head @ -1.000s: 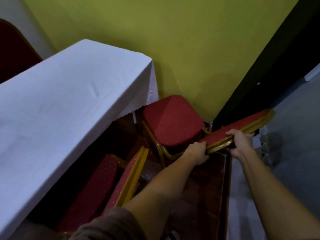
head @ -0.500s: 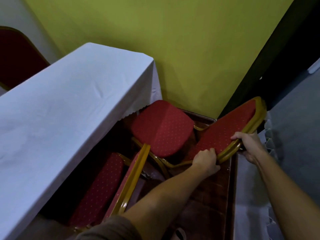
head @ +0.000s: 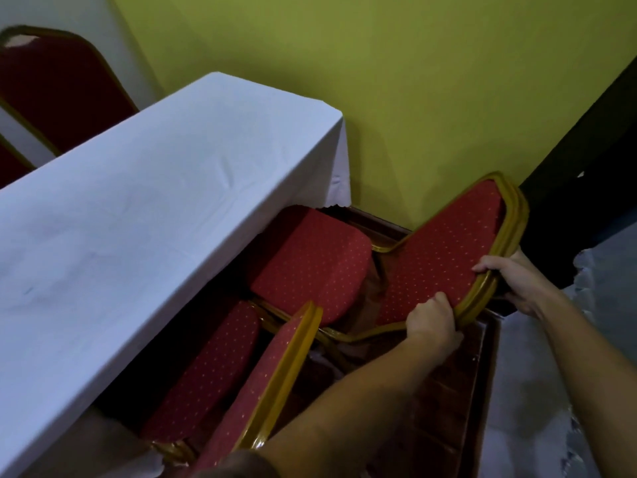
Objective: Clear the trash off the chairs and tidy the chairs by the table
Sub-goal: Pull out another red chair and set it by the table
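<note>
A red chair with a gold frame stands at the table's far end; its seat [head: 310, 263] reaches partly under the white tablecloth [head: 138, 219] and its backrest [head: 444, 250] faces me. My left hand [head: 434, 322] grips the lower corner of the backrest's gold rim. My right hand [head: 517, 281] holds the rim's right side. A second red chair [head: 213, 370] sits nearer me, its seat half under the table and its backrest [head: 275, 384] edge-on. No trash shows on either seat.
A yellow-green wall [head: 413, 98] rises right behind the far chair. A dark doorway or panel [head: 586, 188] stands at the right. Another red chair back [head: 58, 88] shows beyond the table at top left. White lace cloth [head: 537, 391] lies at my right.
The far chair has swung round and slid toward the table: its backrest went from edge-on to facing me, and its seat moved left under the cloth. Both hands stayed on the rim.
</note>
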